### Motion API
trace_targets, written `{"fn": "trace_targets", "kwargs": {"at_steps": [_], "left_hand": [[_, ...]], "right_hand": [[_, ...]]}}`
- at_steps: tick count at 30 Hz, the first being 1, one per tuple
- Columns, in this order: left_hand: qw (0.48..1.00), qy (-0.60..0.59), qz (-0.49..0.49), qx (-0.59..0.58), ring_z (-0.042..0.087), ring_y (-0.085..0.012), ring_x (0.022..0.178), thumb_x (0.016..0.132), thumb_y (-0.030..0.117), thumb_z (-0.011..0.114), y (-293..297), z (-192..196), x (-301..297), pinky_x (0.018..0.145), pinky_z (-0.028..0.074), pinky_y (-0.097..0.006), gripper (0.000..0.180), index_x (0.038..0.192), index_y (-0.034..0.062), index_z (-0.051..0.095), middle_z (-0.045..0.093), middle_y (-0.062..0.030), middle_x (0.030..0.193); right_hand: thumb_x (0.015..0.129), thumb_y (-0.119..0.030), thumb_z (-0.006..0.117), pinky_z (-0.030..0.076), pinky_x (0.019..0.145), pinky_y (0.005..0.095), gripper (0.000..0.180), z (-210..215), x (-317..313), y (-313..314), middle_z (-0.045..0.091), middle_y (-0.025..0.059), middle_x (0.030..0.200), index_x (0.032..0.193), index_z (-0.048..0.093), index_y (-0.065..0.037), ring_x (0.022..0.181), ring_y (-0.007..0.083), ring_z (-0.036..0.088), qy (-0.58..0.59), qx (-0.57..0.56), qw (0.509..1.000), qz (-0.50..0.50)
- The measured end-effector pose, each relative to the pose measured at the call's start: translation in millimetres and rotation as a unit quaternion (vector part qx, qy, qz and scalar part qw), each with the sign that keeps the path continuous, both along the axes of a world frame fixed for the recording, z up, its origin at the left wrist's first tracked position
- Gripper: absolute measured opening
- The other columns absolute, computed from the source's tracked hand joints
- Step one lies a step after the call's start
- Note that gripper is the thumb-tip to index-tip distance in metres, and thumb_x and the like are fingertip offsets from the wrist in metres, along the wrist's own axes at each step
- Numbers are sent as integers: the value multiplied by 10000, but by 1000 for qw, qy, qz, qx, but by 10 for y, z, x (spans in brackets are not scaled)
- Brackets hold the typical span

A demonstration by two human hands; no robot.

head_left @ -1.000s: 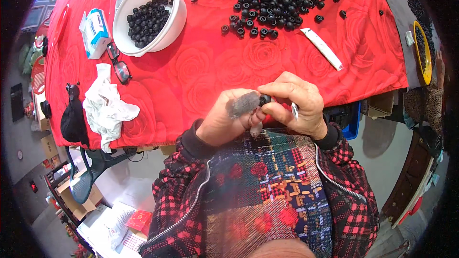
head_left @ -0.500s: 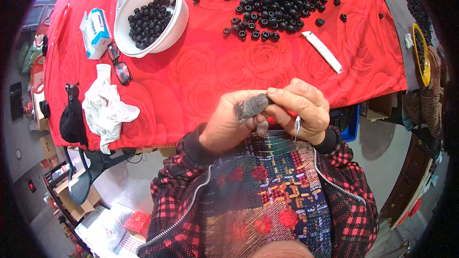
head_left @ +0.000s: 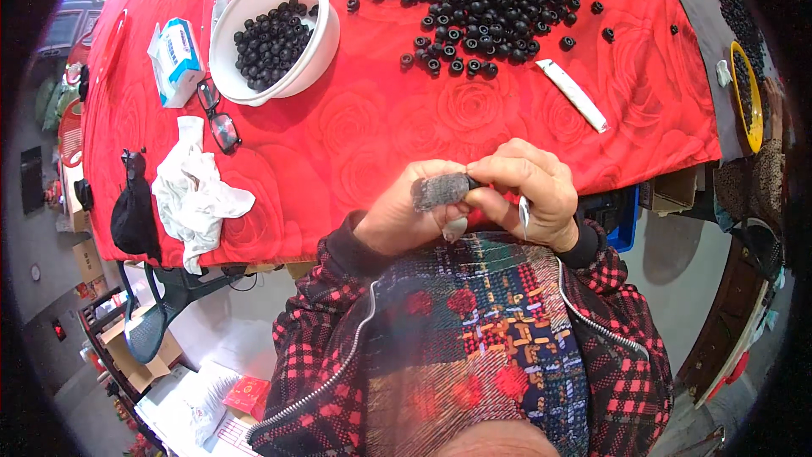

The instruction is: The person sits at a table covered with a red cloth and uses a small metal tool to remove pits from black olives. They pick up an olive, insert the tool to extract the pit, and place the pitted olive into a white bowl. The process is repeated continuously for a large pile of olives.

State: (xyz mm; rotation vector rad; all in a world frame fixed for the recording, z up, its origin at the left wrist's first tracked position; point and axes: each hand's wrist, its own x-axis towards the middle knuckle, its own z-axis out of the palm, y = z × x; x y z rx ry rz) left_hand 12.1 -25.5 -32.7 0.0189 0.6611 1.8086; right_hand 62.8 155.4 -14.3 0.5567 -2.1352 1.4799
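Both hands meet in front of my chest, at the table's near edge. My left hand (head_left: pixel 399 218) is closed, and a worn grey fabric finger cover (head_left: pixel 441 192) lies along its thumb side. At the cover's tip is a small black part (head_left: pixel 474 180), mostly hidden by fingers. My right hand (head_left: pixel 541 195) pinches this black part with thumb and forefinger. A thin, pale, shiny tool (head_left: pixel 524 213) sticks out between its other fingers. Below the left fingers shows a pale rounded tip (head_left: pixel 455 227); I cannot tell what it is.
On the red tablecloth (head_left: pixel 372 144) lie a pile of black round parts (head_left: pixel 474 8), a white bowl (head_left: pixel 317 59) of similar parts, a white packet (head_left: pixel 573 97), glasses (head_left: pixel 223 129), a tissue pack (head_left: pixel 176 59), white cloth (head_left: pixel 196 199) and black mask (head_left: pixel 133 211). A yellow basket (head_left: pixel 752 127) stands right.
Both hands stay together and have shifted only slightly; the right hand has turned a little around the small black part. The whole view has shifted slightly.
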Motion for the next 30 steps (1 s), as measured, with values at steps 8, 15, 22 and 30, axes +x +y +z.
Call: {"fn": "trace_targets", "kwargs": {"at_steps": [8,15,22,30], "left_hand": [[1000,-2,-18,17,574,-55,759,854,-38,593,24,-4,8,618,477,-204,190,1034,20,585,599,3,887],[997,67,16,-31,582,-71,754,837,-72,580,-6,45,18,639,501,-225,282,1111,-8,565,604,-20,897],[981,128,124,-71,596,-101,740,875,2,582,8,150,59,615,508,-247,228,1101,-27,598,615,-53,899],[979,176,98,-40,603,-132,716,908,125,587,-18,130,29,572,503,-250,242,1080,-44,610,601,-63,924]], "right_hand": [[669,-43,789,430,471,266,322,15,-17,17,637,89,759,941,624,8,550,157,569,-10,5,999,32],[657,-19,787,436,480,293,322,15,-28,14,636,87,725,934,626,17,538,187,573,49,21,999,-2],[680,-38,721,402,503,324,325,108,96,91,590,93,746,978,599,11,582,207,562,-35,55,998,-16],[830,-58,550,446,654,375,194,235,136,198,546,136,800,1015,546,1,740,290,573,-239,1,970,34]]}}
